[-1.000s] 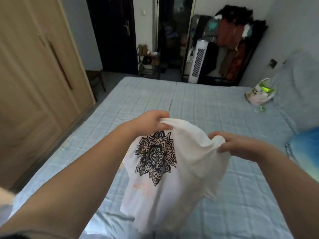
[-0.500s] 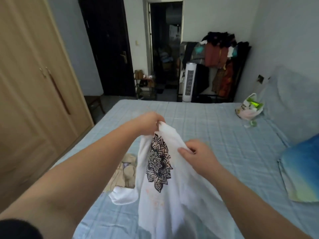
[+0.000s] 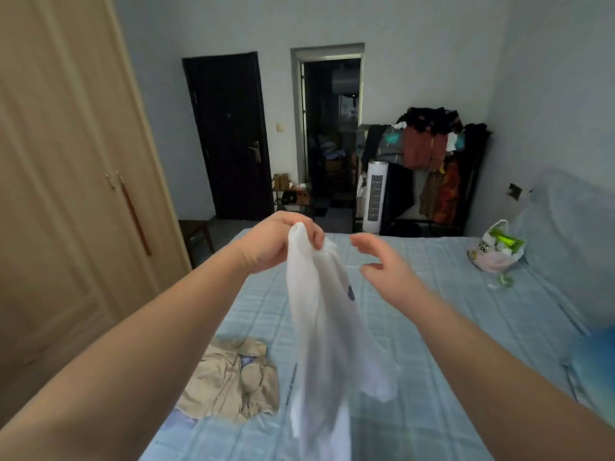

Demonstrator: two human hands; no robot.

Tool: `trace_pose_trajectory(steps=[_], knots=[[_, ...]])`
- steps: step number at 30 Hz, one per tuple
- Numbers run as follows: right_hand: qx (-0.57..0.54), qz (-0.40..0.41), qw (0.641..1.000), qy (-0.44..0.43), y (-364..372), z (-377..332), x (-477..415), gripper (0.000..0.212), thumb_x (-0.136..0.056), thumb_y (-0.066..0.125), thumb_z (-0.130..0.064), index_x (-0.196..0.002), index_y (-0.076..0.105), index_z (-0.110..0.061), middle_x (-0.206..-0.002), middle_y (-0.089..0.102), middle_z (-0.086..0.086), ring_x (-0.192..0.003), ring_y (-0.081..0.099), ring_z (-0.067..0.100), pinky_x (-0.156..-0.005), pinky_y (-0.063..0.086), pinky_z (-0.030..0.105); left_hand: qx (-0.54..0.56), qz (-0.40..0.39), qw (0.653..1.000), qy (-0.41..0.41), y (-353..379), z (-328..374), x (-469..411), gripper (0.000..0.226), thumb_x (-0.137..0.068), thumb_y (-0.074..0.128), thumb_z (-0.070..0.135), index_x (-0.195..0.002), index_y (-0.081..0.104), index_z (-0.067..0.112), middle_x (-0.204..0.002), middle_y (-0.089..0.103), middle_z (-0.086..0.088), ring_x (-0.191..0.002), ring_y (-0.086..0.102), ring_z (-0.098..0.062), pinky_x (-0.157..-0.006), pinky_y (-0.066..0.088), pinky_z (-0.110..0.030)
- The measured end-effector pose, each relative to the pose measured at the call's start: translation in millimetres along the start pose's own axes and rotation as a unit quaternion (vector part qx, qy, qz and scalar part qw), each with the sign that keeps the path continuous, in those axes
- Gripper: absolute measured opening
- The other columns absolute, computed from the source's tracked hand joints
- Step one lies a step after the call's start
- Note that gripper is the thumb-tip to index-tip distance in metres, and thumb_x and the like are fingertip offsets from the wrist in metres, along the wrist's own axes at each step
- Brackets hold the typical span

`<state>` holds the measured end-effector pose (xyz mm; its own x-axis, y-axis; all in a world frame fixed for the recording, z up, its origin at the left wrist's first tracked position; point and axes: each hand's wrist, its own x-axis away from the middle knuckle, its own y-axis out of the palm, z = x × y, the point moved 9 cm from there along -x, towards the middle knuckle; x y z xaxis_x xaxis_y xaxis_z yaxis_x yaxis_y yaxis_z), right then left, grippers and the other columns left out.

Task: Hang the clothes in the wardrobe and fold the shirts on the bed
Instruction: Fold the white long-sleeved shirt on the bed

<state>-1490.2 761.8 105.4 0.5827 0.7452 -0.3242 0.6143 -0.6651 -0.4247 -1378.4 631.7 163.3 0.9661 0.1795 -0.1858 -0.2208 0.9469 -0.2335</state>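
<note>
Just released: right hand (image 3: 382,264) was off white shirt (image 3: 319,327), fingers spread, empty; left hand (image 3: 279,241) alone pinched its top above bed (image 3: 432,327); regrip probably needed before folding.

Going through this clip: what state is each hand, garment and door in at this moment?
white shirt: hanging bunched, unfolded
left hand: gripping the shirt's top
right hand: open, clear of the shirt
beige garment: crumpled on the bed
wardrobe: doors closed
dark door: closed
plastic bag: lying on the bed
</note>
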Motion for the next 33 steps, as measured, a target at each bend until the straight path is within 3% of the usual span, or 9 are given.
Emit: trace_pose_trajectory(steps=[4, 8, 11, 15, 18, 23, 26, 29, 33], knots=[[-0.063, -0.199, 0.978, 0.0, 51, -31, -19, 0.072, -0.074, 0.054, -0.009, -0.134, 0.047, -0.047, -0.14, 0.052, -0.019, -0.133, 0.044, 0.001, -0.112, 0.036, 0.036, 0.038, 0.011, 0.999, 0.021, -13, 22, 4, 0.033, -0.076, 0.041, -0.006, -0.054, 0.058, 0.013, -0.07, 0.058, -0.006, -0.07, 0.053, -0.022, -0.076, 0.051, -0.035], [-0.083, -0.306, 0.948, 0.036, 90, -33, -25, 0.068, -0.065, 0.056, -0.01, -0.13, 0.057, -0.027, -0.122, 0.067, -0.003, -0.118, 0.061, 0.015, -0.103, 0.049, 0.042, 0.073, 0.028, 0.997, 0.016, -33, 17, 18, 0.023, -0.076, 0.043, 0.0, -0.059, 0.054, 0.012, -0.067, 0.054, -0.007, -0.064, 0.048, -0.02, -0.068, 0.05, -0.028], [-0.111, -0.368, 0.922, 0.05, 112, -30, -23, 0.053, -0.069, 0.064, -0.017, -0.118, 0.06, -0.036, -0.114, 0.071, -0.008, -0.11, 0.066, 0.013, -0.092, 0.054, 0.036, 0.154, 0.054, 0.987, 0.005, -53, -1, 36, 0.016, -0.082, 0.046, 0.004, -0.07, 0.054, 0.011, -0.076, 0.056, -0.009, -0.068, 0.05, -0.022, -0.07, 0.047, -0.032], [-0.044, -0.314, 0.948, 0.008, 124, -33, -32, 0.04, -0.068, 0.071, -0.032, -0.105, 0.061, -0.044, -0.103, 0.071, -0.019, -0.095, 0.068, 0.003, -0.079, 0.055, 0.028, 0.123, 0.159, 0.976, -0.084, -96, -49, 73, 0.017, -0.089, 0.049, 0.004, -0.084, 0.058, 0.018, -0.099, 0.052, -0.015, -0.079, 0.048, -0.031, -0.064, 0.042, -0.038], [0.04, -0.214, 0.975, -0.048, 134, -42, -37, 0.022, -0.072, 0.057, -0.034, -0.094, 0.061, -0.037, -0.088, 0.068, -0.017, -0.081, 0.063, 0.001, -0.063, 0.043, 0.018, 0.066, 0.218, 0.954, -0.194, -100, -93, 113, 0.007, -0.099, 0.053, 0.019, -0.105, 0.057, 0.018, -0.091, 0.06, -0.012, -0.074, 0.059, -0.025, -0.062, 0.046, -0.036], [0.04, -0.108, 0.993, 0.018, 146, -38, -29, 0.029, -0.091, 0.05, -0.019, -0.116, 0.063, -0.027, -0.104, 0.064, -0.004, -0.095, 0.061, 0.02, -0.083, 0.053, 0.038, 0.066, 0.123, 0.96, -0.241, -53, -132, 153, 0.068, -0.096, 0.042, 0.064, -0.133, 0.049, 0.007, -0.123, 0.06, -0.011, -0.114, 0.06, -0.032, -0.095, 0.052, -0.048], [0.111, -0.116, 0.987, -0.009, 156, -53, -13, 0.017, -0.089, 0.05, -0.017, -0.095, 0.065, -0.022, -0.088, 0.065, -0.002, -0.084, 0.061, 0.023, -0.071, 0.049, 0.034, -0.09, 0.104, 0.971, -0.196, -34, -129, 151, 0.071, -0.083, 0.073, 0.051, -0.141, 0.041, 0.024, -0.13, 0.061, 0.003, -0.118, 0.062, -0.018, -0.102, 0.05, -0.047], [0.178, -0.088, 0.979, -0.046, 148, -65, 5, 0.01, -0.086, 0.052, -0.013, -0.084, 0.057, -0.021, -0.082, 0.059, -0.003, -0.081, 0.056, 0.024, -0.067, 0.04, 0.034, -0.222, 0.156, 0.95, -0.155, -37, -122, 147, 0.063, -0.082, 0.076, 0.027, -0.137, 0.047, 0.03, -0.125, 0.063, 0.007, -0.113, 0.06, -0.014, -0.099, 0.049, -0.037], [0.166, -0.031, 0.985, -0.022, 120, -60, 31, 0.026, -0.086, 0.053, -0.005, -0.105, 0.054, -0.023, -0.105, 0.042, 0.001, -0.083, 0.047, 0.017, -0.067, 0.032, 0.022, -0.294, 0.06, 0.943, -0.146, -45, -127, 158, 0.046, -0.085, 0.069, 0.018, -0.128, 0.058, 0.03, -0.117, 0.065, 0.01, -0.103, 0.06, -0.011, -0.08, 0.047, -0.019]])
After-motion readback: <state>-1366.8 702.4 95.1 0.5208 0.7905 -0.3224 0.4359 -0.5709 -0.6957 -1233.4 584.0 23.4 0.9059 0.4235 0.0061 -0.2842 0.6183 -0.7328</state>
